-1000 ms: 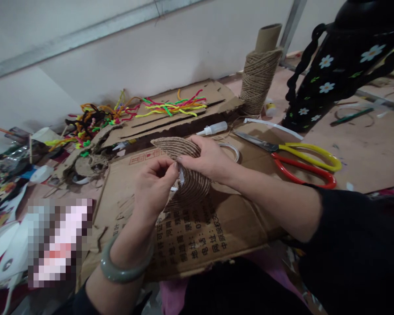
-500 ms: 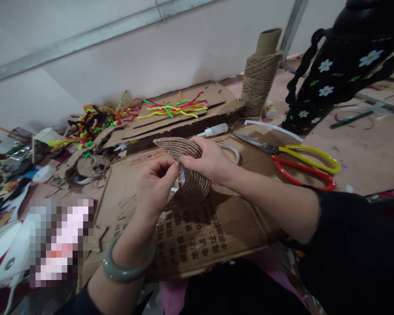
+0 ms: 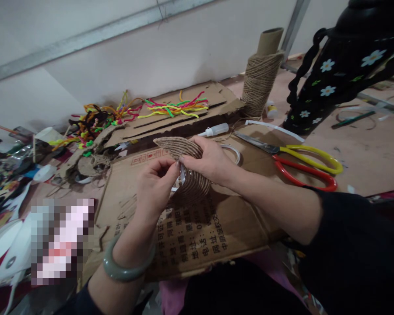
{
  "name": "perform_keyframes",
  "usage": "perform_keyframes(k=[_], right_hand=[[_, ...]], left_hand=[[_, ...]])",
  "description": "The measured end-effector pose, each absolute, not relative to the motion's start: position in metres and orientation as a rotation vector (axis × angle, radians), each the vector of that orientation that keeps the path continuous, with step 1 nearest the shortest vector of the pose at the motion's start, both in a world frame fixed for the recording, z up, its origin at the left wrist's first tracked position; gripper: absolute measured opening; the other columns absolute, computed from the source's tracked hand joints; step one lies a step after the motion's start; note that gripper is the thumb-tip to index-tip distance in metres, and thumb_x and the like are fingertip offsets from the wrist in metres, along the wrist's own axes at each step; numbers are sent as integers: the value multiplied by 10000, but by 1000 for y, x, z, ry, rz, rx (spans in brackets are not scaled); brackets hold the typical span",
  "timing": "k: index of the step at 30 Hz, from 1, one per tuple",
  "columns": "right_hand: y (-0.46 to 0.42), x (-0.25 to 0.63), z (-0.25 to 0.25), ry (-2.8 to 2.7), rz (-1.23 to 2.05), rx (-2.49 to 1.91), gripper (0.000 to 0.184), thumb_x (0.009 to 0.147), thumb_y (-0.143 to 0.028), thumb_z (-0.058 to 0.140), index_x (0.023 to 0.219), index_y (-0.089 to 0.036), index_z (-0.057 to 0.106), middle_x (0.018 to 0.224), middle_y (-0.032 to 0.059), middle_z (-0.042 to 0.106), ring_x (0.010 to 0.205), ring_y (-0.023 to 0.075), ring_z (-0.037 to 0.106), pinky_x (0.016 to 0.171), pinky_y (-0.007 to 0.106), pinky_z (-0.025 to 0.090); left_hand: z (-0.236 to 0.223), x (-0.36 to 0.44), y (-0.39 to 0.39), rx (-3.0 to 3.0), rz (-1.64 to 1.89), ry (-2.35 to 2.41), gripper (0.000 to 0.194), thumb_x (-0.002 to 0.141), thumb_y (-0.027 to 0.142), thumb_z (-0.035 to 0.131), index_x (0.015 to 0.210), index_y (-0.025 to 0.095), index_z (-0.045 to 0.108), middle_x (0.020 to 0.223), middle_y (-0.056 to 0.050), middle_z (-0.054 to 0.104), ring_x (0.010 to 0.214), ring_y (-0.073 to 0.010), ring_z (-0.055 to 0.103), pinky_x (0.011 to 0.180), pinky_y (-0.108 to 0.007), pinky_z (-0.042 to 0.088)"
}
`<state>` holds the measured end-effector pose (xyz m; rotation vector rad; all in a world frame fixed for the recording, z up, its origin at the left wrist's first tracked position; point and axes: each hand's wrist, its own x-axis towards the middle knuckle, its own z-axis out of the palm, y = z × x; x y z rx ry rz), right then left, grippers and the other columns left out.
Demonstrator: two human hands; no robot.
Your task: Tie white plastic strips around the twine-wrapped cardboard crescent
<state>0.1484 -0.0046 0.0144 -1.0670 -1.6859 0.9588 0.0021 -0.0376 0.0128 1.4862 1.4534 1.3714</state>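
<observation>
A curved, crescent-like piece of brown jute twine (image 3: 197, 181), laid in close rows, is held over the cardboard. My right hand (image 3: 213, 162) is closed on it, thumb on the near face and fingers behind. My left hand (image 3: 156, 181) pinches thumb and forefinger together at the piece's inner edge, right beside my right thumb. What lies between those left fingertips is too small to make out. Just below the pinch a whitish strip (image 3: 183, 174) shows along the inner edge. My left wrist wears a grey-green bangle (image 3: 128, 269).
Under my hands lies a printed cardboard sheet (image 3: 243, 223). Scissors (image 3: 279, 151) with yellow and red handles rest at right, near a small glue bottle (image 3: 216, 129). Behind stand a twine spool (image 3: 262, 83) and a black flowered bottle (image 3: 338, 70). Colourful pipe cleaners (image 3: 174, 107) lie at the back.
Both hands keep the same hold on the twine piece. The view has shifted very slightly; nothing else has visibly moved.
</observation>
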Motion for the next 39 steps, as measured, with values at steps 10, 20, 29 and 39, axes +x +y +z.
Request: perform_keyframes(k=[10, 20, 29, 39], right_hand=[[-3, 147, 13, -1687, 966, -1067, 138, 696, -297, 573, 764, -192, 517, 714, -31, 570, 686, 125, 496, 635, 256, 396], [-2, 148, 12, -1695, 1006, -1035, 147, 708, -302, 578, 763, -187, 504, 698, -41, 555, 646, 110, 474, 584, 241, 369], [0, 148, 11, -1724, 1006, -1021, 174, 712, -314, 589, 789, -177, 517, 742, -22, 573, 694, 126, 508, 636, 262, 401], [-3, 146, 11, -1669, 1028, -1075, 171, 682, -305, 584, 786, -179, 532, 710, -25, 584, 655, 123, 514, 593, 255, 398]], left_hand=[[13, 3, -38, 1507, 1366, 1463, 109, 677, 259, 668, 628, 178, 614, 567, 23, 588, 522, -95, 518, 493, -208, 431], [18, 3, -39, 1508, 1323, 1515, 124, 660, 252, 657, 584, 179, 593, 550, 16, 582, 505, -96, 512, 474, -208, 422], [23, 4, -38, 1491, 1304, 1521, 131, 638, 238, 645, 545, 180, 573, 521, 17, 555, 488, -95, 500, 471, -212, 421], [22, 5, -38, 1447, 1297, 1515, 132, 624, 219, 650, 527, 184, 568, 504, 22, 551, 456, -92, 488, 425, -204, 398]])
